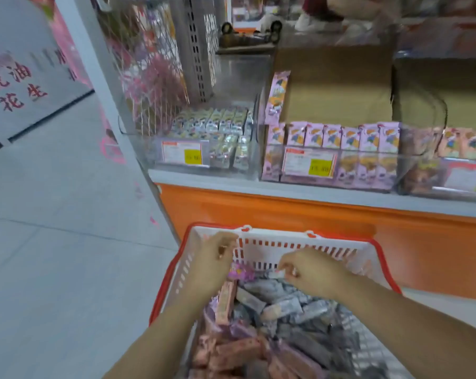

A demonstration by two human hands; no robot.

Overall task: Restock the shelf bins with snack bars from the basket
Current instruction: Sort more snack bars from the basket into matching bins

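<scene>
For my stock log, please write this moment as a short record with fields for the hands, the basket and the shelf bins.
left hand: at the far left corner of the basket, fingers curled; unclear whether it holds anything
right hand: pinches the end of a grey bar
basket: red rim, white walls, heaped with wrapped bars
left bin: pale bars
middle bin: purple packs, upright
right bin: pink packs

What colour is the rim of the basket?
The basket rim is red. The head view, the only one here, shows it best along the left side.
</scene>
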